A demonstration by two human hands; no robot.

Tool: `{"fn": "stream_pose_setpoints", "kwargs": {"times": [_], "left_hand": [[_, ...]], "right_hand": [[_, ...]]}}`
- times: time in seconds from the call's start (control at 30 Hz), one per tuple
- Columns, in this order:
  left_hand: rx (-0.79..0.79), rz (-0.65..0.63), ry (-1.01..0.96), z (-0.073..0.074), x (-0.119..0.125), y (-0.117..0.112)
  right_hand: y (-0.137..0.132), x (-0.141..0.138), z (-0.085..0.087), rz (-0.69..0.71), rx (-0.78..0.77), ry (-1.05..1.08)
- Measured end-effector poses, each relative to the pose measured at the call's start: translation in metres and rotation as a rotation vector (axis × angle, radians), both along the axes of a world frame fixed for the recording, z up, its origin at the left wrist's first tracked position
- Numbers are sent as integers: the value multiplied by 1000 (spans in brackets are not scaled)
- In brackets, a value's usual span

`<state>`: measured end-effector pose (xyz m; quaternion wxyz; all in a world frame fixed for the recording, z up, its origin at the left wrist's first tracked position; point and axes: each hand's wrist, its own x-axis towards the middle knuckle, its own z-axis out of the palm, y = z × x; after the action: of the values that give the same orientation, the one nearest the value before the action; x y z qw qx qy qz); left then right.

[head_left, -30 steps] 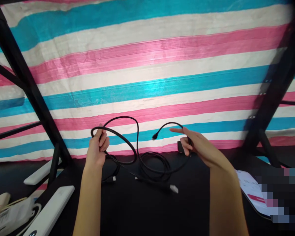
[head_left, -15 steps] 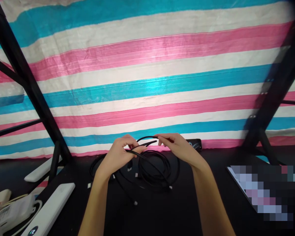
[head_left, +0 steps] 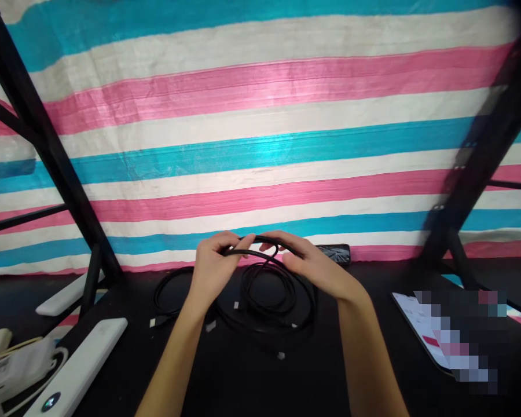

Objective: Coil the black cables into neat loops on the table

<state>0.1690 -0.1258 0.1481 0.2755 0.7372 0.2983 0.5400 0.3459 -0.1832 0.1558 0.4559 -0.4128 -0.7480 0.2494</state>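
- Nearest, a white bar-shaped device (head_left: 76, 370) lies at the left of the black table (head_left: 243, 382); a printed sheet (head_left: 419, 321) lies at the right
- The black cable (head_left: 267, 292) sits coiled mid-table; its top loop is lifted off the surface
- The left hand (head_left: 215, 263) and right hand (head_left: 308, 263) are close together; both are closed around that loop
- Just behind them is a small black device (head_left: 335, 252); farthest back is a striped tarp (head_left: 260, 133)

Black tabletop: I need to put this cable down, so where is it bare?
Bare: the table between the forearms, and between right hand and papers. Crowded: cables by the left hand; white devices at left.
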Motion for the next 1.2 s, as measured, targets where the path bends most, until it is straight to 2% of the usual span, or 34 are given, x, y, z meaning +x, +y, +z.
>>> {"fn": "stream_pose_setpoints", "kwargs": {"times": [0.1,0.23,0.4,0.5,0.57,0.67,0.77,0.87,0.93,1.1,1.2], "left_hand": [[-90,31,-64,1,-5,4],[-123,46,-106,-1,-7,9],[-241,-113,-31,-2,-11,13],[-269,-223,34,-3,-15,14],[-237,-243,78,-3,-16,14],[-205,-195,110,-5,-16,17],[-213,-78,27,-5,-14,21],[-212,13,-78,-5,-15,27],[-240,5,-80,-7,-16,32],[-482,-215,10,-17,-10,35],[-627,-489,-106,-17,2,29]], "right_hand": [[-6,-5,2,40,-13,-71],[-2,-10,1,-79,-5,-97],[11,-3,-5,-100,-79,-30],[17,4,-8,-137,-47,53],[20,8,-9,-170,-5,133],[20,11,-8,-231,49,351],[17,12,-5,-271,82,594],[14,12,-1,-277,151,719],[13,10,0,-283,207,763],[13,7,3,-256,326,889],[14,7,5,-218,359,926]]}}
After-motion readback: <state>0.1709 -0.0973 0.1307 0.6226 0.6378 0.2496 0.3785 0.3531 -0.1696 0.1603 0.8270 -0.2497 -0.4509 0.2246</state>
